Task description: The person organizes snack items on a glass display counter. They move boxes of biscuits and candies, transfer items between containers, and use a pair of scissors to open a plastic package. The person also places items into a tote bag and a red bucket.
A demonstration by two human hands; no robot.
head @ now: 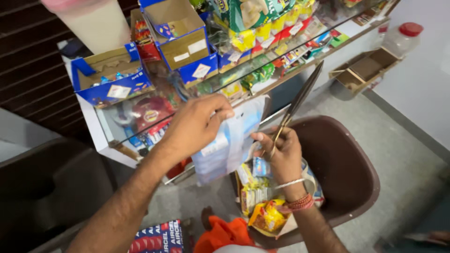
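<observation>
Packet held up, scissors ready beside it.

The left hand (194, 124) pinches the top edge of a pale blue and white plastic packet (227, 143), which hangs below the fingers over the brown chair (342, 173). The right hand (281, 152), just beside the packet's lower edge, is clenched round the handles of long scissors (297, 105), blades pointing up and away, seemingly closed. The step looks like readying a cut; next the blades must come to the packet's edge.

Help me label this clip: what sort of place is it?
Probably a small shop: a glass counter stocked with snack packets, and open blue cardboard boxes on top.
</observation>
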